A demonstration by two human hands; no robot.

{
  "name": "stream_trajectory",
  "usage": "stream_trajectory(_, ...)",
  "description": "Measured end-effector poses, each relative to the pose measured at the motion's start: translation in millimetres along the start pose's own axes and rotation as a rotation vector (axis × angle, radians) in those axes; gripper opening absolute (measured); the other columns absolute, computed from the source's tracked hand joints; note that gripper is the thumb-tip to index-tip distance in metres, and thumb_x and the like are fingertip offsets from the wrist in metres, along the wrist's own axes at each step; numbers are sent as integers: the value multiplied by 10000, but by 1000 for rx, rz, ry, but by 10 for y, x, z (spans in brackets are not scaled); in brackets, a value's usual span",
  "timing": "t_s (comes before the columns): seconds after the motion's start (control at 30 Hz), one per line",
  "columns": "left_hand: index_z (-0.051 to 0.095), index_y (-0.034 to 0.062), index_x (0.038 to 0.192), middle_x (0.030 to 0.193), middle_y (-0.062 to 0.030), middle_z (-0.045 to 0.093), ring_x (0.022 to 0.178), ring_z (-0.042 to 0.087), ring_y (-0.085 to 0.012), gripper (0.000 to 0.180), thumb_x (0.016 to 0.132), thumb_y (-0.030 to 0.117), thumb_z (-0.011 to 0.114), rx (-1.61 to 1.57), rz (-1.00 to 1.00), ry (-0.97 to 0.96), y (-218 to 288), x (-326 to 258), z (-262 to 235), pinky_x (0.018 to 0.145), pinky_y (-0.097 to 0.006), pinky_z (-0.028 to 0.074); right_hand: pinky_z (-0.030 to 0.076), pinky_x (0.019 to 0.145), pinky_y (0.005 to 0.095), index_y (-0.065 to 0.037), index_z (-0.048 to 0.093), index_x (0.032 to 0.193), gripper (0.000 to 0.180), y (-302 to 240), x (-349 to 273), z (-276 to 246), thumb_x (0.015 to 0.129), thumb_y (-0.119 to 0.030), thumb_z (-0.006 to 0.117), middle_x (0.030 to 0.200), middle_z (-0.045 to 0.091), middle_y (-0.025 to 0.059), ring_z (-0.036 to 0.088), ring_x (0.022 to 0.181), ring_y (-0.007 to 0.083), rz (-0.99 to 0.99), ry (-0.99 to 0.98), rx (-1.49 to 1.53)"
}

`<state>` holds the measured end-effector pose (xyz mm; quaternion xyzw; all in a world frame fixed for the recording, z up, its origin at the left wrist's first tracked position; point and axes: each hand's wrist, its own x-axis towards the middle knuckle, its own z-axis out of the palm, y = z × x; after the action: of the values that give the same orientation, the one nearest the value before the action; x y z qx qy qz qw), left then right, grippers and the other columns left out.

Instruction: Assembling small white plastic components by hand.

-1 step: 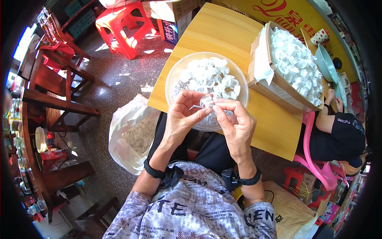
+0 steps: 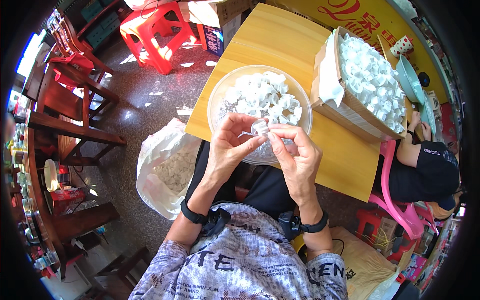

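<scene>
My left hand [image 2: 231, 146] and my right hand [image 2: 296, 156] meet over the near rim of a clear round bowl [image 2: 216, 102]. Together their fingertips pinch a small white plastic piece [image 2: 260, 128]. The bowl holds several similar white plastic pieces [image 2: 262, 95] and stands at the near edge of a light wooden table [image 2: 272, 42]. Both wrists carry black bands. My lap in dark trousers lies under the hands.
A cardboard box [image 2: 350, 107] full of white pieces stands to the right of the bowl. A white plastic bag [image 2: 162, 172] of pieces lies on the floor at my left. Another person [image 2: 432, 167] sits on a pink chair at the right. Red stool [image 2: 152, 35] and wooden chairs [image 2: 75, 105] stand further left.
</scene>
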<state>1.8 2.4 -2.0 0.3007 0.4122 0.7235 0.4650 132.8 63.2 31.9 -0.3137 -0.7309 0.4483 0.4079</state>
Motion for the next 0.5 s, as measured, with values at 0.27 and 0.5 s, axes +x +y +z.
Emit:
stream_trajectory(0.27, 493, 6, 1068, 1042, -94, 594, 1007, 582, -156, 371, 774, 14, 719, 117, 115, -53, -52, -10, -31, 848, -276, 491, 549, 628, 261, -13, 614, 893, 81, -42, 0, -38, 826, -31, 654, 921, 669, 88, 647, 790, 138, -8, -3, -24)
stream_trajectory(0.5, 478, -19, 1120, 1117, -110, 527, 1031, 572, -171, 369, 801, -40, 664, 98, 147, -84, -75, -66, -9, 896, -302, 494, 529, 605, 244, -9, 619, 876, 63, 6, 16, -81, 824, -19, 654, 902, 666, 83, 633, 764, 125, -39, -23, 5)
